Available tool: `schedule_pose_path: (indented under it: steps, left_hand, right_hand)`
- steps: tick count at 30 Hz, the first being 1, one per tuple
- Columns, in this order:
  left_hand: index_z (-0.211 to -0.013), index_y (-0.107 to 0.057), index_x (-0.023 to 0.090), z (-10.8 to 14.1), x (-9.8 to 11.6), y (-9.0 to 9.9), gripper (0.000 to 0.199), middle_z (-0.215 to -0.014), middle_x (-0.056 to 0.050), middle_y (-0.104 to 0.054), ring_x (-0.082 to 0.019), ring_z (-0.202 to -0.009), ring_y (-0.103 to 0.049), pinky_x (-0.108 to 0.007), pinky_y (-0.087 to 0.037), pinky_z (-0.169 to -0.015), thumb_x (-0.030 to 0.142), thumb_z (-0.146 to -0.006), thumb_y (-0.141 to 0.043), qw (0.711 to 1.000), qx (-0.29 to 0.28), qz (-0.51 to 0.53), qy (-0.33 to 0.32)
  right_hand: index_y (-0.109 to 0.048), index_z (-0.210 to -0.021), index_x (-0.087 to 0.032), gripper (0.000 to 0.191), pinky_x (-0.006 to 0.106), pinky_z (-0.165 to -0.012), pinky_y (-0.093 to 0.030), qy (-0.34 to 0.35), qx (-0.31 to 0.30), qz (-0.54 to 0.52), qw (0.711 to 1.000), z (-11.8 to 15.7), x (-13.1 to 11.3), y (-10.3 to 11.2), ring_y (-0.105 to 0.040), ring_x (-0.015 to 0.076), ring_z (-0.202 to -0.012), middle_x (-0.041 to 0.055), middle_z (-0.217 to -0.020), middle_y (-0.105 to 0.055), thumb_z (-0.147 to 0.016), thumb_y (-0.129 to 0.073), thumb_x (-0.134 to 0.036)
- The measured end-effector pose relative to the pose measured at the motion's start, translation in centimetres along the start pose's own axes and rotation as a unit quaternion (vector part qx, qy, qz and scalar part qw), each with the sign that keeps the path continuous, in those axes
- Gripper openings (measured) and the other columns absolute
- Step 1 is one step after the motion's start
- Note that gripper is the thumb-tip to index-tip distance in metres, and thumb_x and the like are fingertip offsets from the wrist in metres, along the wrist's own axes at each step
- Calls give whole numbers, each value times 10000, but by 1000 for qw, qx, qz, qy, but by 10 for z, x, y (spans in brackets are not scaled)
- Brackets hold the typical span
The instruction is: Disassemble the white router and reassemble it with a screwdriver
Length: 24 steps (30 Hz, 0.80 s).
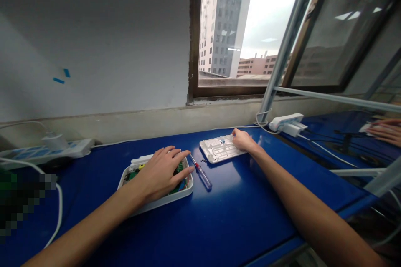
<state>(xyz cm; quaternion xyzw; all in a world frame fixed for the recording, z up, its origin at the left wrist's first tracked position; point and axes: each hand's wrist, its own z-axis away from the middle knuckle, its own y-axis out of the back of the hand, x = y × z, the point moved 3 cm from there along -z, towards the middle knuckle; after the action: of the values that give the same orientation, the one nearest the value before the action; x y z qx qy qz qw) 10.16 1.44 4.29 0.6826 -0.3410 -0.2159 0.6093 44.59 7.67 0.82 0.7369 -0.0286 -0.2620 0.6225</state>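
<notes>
My left hand [166, 171] lies palm down with fingers spread over a white plastic case [178, 195]. Inside the case a green circuit board [179, 168] shows in part; my palm and wrist hide the rest. My right hand [243, 139] has its fingers curled at the right end of a white plastic cover [216, 150], its ribbed inner side facing up. A screwdriver [203, 176] with a clear purplish handle and red collar rests between case and cover. Small dark pieces, perhaps screws [203, 160], lie beside the cover's left end.
Power strips stand at the left [78, 148] and at the right back [286, 123], with white cables. A metal frame post [278, 62] rises on the right. Beyond it, another person's hand [387, 130] is at a second blue table [332, 127]. Wall and window close the back.
</notes>
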Motion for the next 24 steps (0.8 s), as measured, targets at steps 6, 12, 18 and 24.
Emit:
schedule_pose_path:
  steps: [6, 12, 18, 24]
  left_hand:
    - [-1584, -334, 330, 20, -13, 16, 820, -1613, -115, -386, -395, -1486, -326, -630, -312, -1156, 801, -914, -368, 997, -72, 14, 39]
    - [-1576, -294, 422, 60, -40, 14, 834, -1629, -90, -353, -423, -1472, -344, -666, -329, -1136, 776, -861, -536, 998, -54, 20, 34]
    - [-1574, -312, 423, 78, -55, 12, 943, -1603, -78, -406, -415, -1438, -392, -610, -371, -1134, 778, -769, -652, 999, -17, 34, 33]
    - [-1561, -349, 414, 85, -66, 20, 1039, -1439, -112, -523, -377, -1216, -573, -523, -485, -1006, 776, -666, -733, 997, -6, 47, 61]
  right_hand:
    - [-636, -1269, -130, 440, 413, -909, -441, 55, 83, 62, 993, 31, -27, 25, -557, 380, -1202, 237, -1253, -611, -837, -559, -97]
    - [-655, -1145, -200, 261, 271, -690, -422, 310, 87, -43, 946, 88, -92, 41, -648, 183, -763, 39, -844, -709, -935, -500, -221]
    - [-690, -1011, -217, 171, 275, -592, -325, 379, -31, 35, 924, 146, -130, 18, -634, 197, -697, 40, -751, -701, -855, -647, -273]
    - [-664, -1098, -216, 284, 276, -607, -341, 352, -73, 17, 933, 139, -126, -7, -626, 197, -702, 30, -752, -692, -818, -705, -233]
